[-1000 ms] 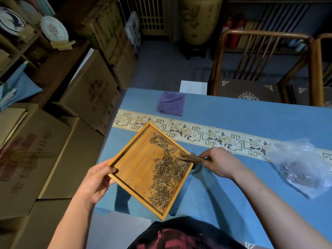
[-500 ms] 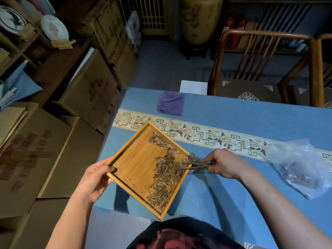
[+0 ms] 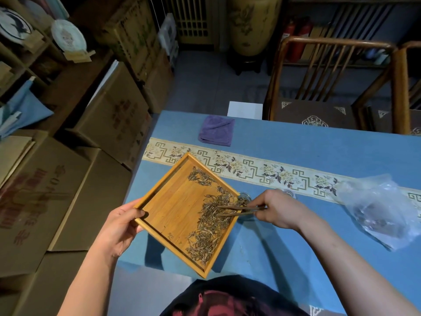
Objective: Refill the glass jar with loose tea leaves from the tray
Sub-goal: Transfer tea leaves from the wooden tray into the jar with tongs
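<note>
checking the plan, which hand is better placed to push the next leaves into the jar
Right. The right hand already holds the tongs on the tea leaves beside the jar; the left hand grips the tray.

Square bamboo tray point(image 3: 173, 208): tilted, right corner over glass jar point(image 3: 245, 196). Dry tea leaves point(image 3: 210, 221): heaped along tray's right edge. Jar mostly hidden behind tray.

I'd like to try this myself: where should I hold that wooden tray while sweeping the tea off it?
Probably as here: the left hand grips the wooden tray at its left corner, thumb over the raised rim, coming from the side away from the tea leaves, which leaves the jar-side edge free.
</note>
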